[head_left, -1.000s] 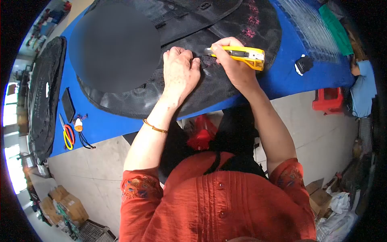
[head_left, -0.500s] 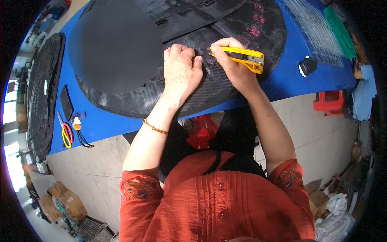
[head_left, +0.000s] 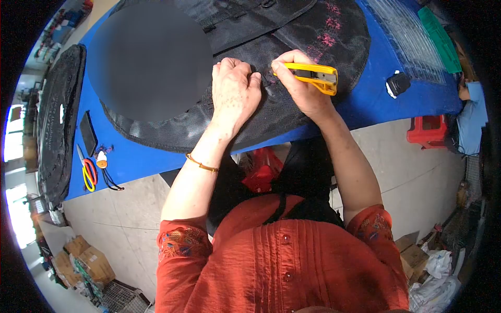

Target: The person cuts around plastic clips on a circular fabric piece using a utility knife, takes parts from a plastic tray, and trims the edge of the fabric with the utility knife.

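Note:
A large black mesh fabric piece with a rounded, stitched edge lies on the blue table. My left hand is closed over it, fingers curled under and pressed against the cloth; the fingertips are hidden. My right hand grips a yellow utility knife like a pen. Its tip points left, at the cloth just beside my left thumb. Pink thread bits are scattered on the fabric beyond my right hand. A blurred dark disc covers the fabric's left part.
Scissors with red and yellow handles lie at the table's left, near a dark flat phone-like object. A black-and-white small item sits at the right, before clear plastic strips. A red stool stands on the floor.
The knife and my right hand have shifted slightly left. My left hand stays almost in place on the cloth, and the view has moved a little.

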